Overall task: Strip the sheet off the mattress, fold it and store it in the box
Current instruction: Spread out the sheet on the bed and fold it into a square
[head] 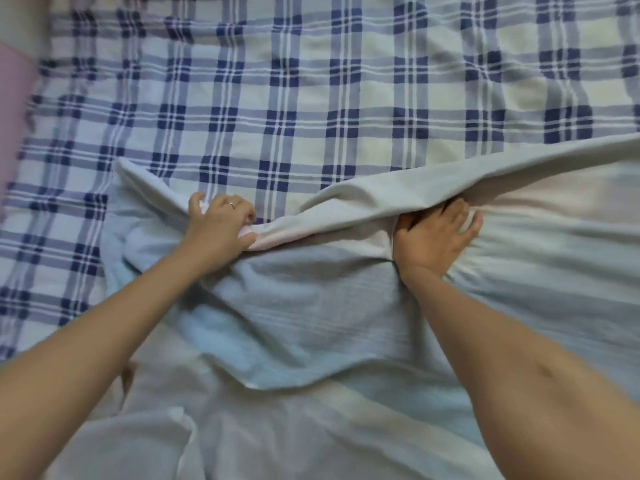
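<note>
From the remote feed I am watching a person working over a bed. The pale white-and-blue cotton sheet (294, 306) is lying loose and rumpled across the lower half of the frame. Its far edge is rising in a long folded ridge that is running from the centre out to the right edge. Beyond that ridge, the blue-and-white checked mattress cover (277, 98) is filling the upper half of the frame.

The left grip (221, 223), wearing a thin ring (231, 203) on one finger, is sitting just left of centre. Its fingers are curling round and pinching a bunched length of the sheet's edge where the ridge is dipping lowest.

The right grip (433, 237), just right of centre, is lying with fingers spread and pressing down on the sheet. Its fingertips are reaching under the raised fold, which is draping over them. I cannot tell whether the thumb is catching any cloth.

Both bare forearms are stretching up from the bottom corners of the frame. A blurred pink soft shape (14, 116) is showing at the left edge, touching the checked cover.
</note>
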Available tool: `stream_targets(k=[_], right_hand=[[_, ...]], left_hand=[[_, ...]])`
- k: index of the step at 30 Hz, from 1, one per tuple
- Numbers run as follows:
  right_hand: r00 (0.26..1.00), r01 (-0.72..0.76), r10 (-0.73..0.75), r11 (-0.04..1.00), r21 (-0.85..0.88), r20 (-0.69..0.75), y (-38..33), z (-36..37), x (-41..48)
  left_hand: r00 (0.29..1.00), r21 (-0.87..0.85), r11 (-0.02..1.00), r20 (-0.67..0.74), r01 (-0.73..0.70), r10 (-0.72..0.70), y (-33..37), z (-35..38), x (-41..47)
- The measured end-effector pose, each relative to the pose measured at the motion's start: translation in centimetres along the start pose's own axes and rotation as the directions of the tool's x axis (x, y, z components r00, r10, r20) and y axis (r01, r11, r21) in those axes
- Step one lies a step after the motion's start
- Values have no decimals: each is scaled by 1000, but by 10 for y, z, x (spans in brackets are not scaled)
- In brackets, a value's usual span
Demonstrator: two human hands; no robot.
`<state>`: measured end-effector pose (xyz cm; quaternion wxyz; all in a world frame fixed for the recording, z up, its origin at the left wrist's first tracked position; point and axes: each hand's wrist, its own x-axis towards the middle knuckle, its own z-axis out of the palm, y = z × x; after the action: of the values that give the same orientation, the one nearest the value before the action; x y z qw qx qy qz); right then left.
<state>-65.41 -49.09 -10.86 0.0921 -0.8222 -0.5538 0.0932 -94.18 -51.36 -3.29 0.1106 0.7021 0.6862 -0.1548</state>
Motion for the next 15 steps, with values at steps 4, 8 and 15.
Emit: stream_targets(k=[4,8,15], right_hand=[[1000,-13,13,1000,11,-1,-4,-1,1],[1000,-4,4,1000,-6,-31,-6,0,3],[999,-16,15,1000,-21,-47,-6,1,3]], left_hand=[[981,-224,955,-78,-193,180,-12,6,-17],[967,-168,959,-156,-227,201,-17,10,-21],[914,-257,956,-406,-144,28,-18,-22,-4]])
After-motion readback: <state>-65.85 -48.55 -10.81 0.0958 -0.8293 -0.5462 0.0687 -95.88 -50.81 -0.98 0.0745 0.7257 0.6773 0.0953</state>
